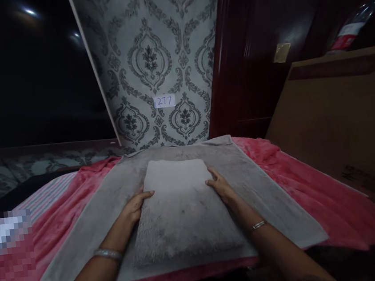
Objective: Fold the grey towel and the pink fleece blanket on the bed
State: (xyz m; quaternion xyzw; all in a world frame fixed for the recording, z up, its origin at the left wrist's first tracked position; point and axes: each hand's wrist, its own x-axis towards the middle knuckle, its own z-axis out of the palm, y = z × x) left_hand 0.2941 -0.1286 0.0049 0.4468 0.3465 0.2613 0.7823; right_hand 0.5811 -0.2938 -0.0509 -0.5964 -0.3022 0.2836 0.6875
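Observation:
A folded grey towel (pixel 184 203) with a soft, thick pile is in front of me, its far part paler than its near part. My left hand (pixel 136 205) grips its left side, thumb on top and the other fingers mostly hidden behind the edge. On the opposite side, my right hand (pixel 222 187) is closed on the right edge in much the same way, thumb over the top. Beneath lies a larger grey cloth (pixel 264 204), spread flat. Whether the folded towel rests fully on that cloth or is slightly raised, I cannot tell.
A red plush blanket (pixel 317 194) lies under the grey cloth. To the right stands a cardboard box (pixel 339 120) with a plastic bottle (pixel 353 27) on top. A dark screen (pixel 33 76) is at the left. Patterned wallpaper (pixel 150 59) bears a paper label (pixel 164 100).

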